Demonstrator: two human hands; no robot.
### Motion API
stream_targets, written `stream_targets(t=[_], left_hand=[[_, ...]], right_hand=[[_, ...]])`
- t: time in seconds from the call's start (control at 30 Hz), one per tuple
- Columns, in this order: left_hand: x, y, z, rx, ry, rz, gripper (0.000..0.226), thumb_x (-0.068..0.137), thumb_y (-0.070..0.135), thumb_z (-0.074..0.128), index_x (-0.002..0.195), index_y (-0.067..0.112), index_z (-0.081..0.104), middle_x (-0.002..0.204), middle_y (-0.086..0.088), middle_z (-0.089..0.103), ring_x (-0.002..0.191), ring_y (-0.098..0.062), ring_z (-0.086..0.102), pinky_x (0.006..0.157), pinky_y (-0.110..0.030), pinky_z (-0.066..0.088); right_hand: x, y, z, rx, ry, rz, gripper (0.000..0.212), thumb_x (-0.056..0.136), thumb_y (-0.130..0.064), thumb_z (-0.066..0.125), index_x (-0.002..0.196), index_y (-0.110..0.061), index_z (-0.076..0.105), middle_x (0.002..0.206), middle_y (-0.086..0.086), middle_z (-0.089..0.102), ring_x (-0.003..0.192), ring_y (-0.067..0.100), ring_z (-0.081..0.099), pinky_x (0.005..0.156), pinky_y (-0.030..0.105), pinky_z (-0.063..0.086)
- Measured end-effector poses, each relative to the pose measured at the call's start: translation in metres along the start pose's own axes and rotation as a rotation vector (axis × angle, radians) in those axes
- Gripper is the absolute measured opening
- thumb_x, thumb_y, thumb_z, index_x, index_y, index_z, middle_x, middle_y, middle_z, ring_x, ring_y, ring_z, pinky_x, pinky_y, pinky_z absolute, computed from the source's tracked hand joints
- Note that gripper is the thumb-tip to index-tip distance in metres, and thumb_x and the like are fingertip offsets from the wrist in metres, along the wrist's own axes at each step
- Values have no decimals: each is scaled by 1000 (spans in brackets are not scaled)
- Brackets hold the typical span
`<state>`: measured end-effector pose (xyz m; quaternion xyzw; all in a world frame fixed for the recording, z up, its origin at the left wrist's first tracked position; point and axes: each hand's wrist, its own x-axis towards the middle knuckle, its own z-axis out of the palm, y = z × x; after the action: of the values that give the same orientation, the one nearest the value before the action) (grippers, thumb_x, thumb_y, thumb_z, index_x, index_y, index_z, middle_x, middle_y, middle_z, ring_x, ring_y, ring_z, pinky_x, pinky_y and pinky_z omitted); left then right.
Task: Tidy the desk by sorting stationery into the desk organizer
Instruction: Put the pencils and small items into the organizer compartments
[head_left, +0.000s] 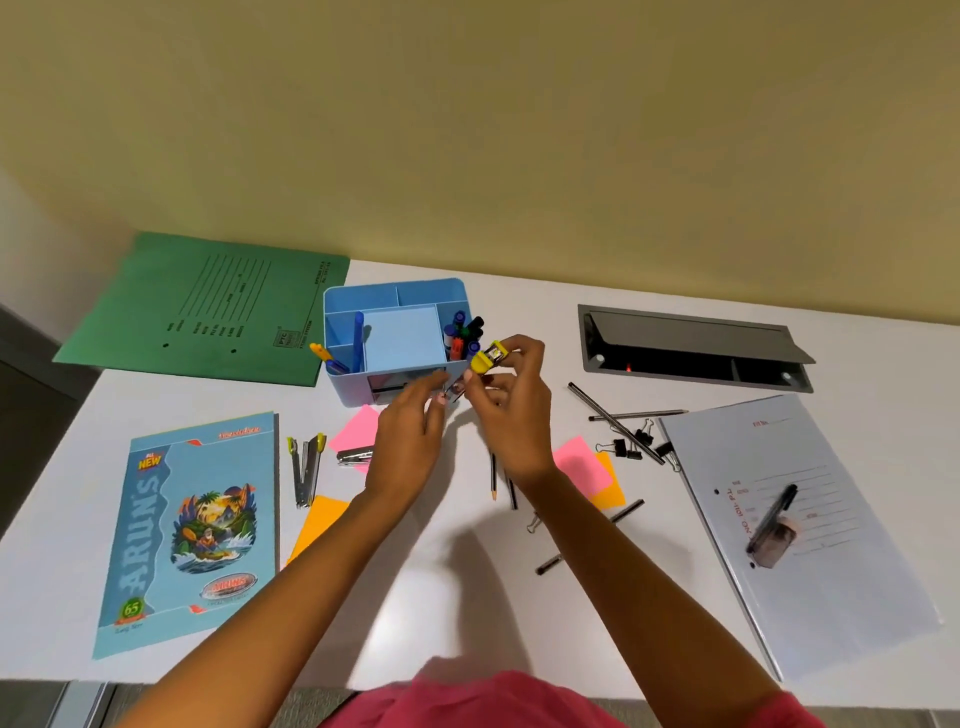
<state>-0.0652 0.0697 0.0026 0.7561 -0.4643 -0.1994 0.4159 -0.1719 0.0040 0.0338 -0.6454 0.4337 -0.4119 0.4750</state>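
Just off the near right corner of the light blue plastic desk organizer, the right hand pinches what looks like a small yellow plastic sharpener above the white surface. The left hand has its fingertips at the organizer's near front, by the drawer; whether they hold anything I cannot tell. The step in hand seems to be stowing this piece, which next calls for a free compartment or an opened drawer. Black pencils and black binder clips lie to the right.

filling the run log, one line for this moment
right hand pinches yellow sharpener | left hand at front of blue desk organizer, grip unclear | pencils, binder clips loose on desk
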Motion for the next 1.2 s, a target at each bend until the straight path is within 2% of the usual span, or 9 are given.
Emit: stream_targets(t=[0.1,0.2,0.33,0.6,0.77,0.93,1.07,1.13,1.2], left_hand=[[22,-7,0,161,4,92,37,92,2,50,127,7,57,133,-11,57,125,-26,49,106,-24,29],[40,-18,6,285,-56,115,41,92,5,51,133,3,52,141,-14,49,134,-31,41,113,-31,19],[41,-30,12,367,-102,104,46,93,12,46,137,2,46,144,-16,44,136,-34,37,115,-39,14],[32,-43,5,257,-144,111,52,91,20,29,141,12,41,150,-2,37,145,-13,18,118,-27,0],[29,-54,-9,184,-165,171,51,92,25,21,133,13,49,147,2,41,141,-5,16,115,-14,-6],[30,-63,-16,97,-165,137,47,91,22,24,124,14,56,140,7,46,140,-6,23,116,-15,0],[33,-60,-17,93,-78,132,45,91,19,26,117,9,61,129,-3,59,133,-12,38,116,-16,8],[39,-50,-15,89,16,88,41,91,16,30,112,9,64,114,-5,68,118,-17,55,113,-25,26],[49,-36,-17,19,83,-7,32,93,7,37,107,13,65,110,1,68,94,-3,59,94,-20,44]], right_hand=[[23,-13,-1,79,95,-26,42,82,1,66,109,-10,36,96,-3,58,75,4,66,68,20,54],[52,-24,-2,137,141,-33,46,80,2,65,108,-15,33,104,6,57,81,17,67,71,21,55],[93,-24,-2,52,120,-70,44,81,0,68,118,-13,47,96,9,61,78,11,62,69,10,51],[148,0,16,-251,-34,-107,38,79,-6,75,113,-9,58,98,8,64,84,12,60,65,-1,43],[157,19,24,-467,-185,-125,41,78,-17,78,115,-12,59,102,5,64,82,15,59,75,22,48],[153,39,25,-575,-229,-152,41,75,-2,73,114,-7,60,109,8,63,92,15,56,80,14,40],[147,55,21,-580,-202,-104,41,74,-10,78,112,-7,61,109,10,58,92,17,55,79,17,39],[145,61,18,-571,-188,-140,40,74,-13,79,110,-7,62,108,10,55,88,14,51,79,20,40],[144,65,17,-556,-185,-182,40,74,-14,79,109,-6,63,106,11,56,88,13,50,78,22,41]])
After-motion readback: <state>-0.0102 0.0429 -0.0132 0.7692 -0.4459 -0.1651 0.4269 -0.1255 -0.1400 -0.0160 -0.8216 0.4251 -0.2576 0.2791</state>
